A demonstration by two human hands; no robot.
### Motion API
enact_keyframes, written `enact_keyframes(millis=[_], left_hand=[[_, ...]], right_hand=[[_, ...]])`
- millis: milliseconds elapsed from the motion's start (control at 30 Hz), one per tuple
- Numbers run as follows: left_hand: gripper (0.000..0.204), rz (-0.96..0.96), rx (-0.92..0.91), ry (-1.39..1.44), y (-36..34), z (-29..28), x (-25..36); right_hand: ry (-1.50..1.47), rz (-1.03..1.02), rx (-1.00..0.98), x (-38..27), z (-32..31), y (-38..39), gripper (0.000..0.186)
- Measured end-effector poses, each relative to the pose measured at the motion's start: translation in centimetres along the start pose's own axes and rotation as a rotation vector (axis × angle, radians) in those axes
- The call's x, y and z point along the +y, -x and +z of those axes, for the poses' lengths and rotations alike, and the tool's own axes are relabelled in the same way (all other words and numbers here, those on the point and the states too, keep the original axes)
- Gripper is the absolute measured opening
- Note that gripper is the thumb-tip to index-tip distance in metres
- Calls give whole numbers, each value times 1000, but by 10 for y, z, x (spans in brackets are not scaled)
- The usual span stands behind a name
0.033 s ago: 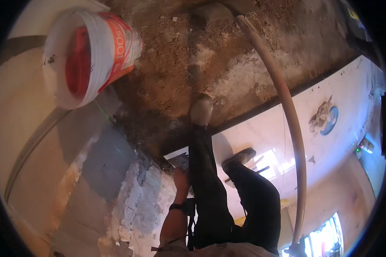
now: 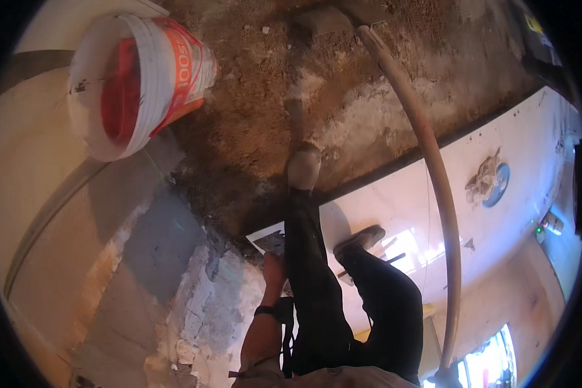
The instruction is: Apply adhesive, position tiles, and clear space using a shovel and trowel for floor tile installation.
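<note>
A long-handled digging tool, apparently a shovel, leans through the right half; its long wooden handle (image 2: 433, 152) runs down to the lower edge, and its dark blade (image 2: 323, 21) lies on brown soil. Around the handle's near end is a greyish, shadowed shape, my right hand (image 2: 443, 376), closed on it; that arm is out of view. Beside my left leg hangs my left hand (image 2: 273, 268), with a dark band on the wrist. Its fingers look curled, but what they hold, if anything, is hidden. Just beyond it is a white tile corner (image 2: 260, 238) with grey dirt.
A white bucket (image 2: 150, 84) with a red label and something red inside stands far left. Soil (image 2: 252, 129) lies ahead, bordered by white tiles (image 2: 394, 187). On them sit a blue round item (image 2: 498, 186) with a dirty rag and a green-lit device (image 2: 551, 223). Broken plaster (image 2: 197, 304) lies left.
The view has shifted very slightly, so the bucket appears a little farther right. My hands, legs and the shovel stay almost where they were.
</note>
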State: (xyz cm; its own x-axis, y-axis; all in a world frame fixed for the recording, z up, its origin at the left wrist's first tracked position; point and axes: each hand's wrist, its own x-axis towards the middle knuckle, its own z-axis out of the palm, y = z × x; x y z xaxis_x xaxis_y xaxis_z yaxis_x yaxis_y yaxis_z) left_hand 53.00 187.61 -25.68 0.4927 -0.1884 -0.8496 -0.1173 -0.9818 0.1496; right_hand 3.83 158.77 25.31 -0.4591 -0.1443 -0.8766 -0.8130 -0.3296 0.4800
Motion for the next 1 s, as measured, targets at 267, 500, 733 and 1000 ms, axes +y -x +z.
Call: enact_keyframes(millis=[267, 500, 733, 1000], left_hand=[[30, 33, -109, 182, -22, 114, -67], [29, 144, -139, 184, -30, 114, -81], [16, 163, 359, 264, -29, -41, 9], [68, 134, -371, 1087, 134, -156, 439]], right_hand=[[128, -29, 66, -1, -17, -42, 32], [110, -136, 90, 3, -27, -58, 33], [-450, 48, 92, -40, -48, -17, 29], [-524, -260, 589, -87, -61, 172, 37]])
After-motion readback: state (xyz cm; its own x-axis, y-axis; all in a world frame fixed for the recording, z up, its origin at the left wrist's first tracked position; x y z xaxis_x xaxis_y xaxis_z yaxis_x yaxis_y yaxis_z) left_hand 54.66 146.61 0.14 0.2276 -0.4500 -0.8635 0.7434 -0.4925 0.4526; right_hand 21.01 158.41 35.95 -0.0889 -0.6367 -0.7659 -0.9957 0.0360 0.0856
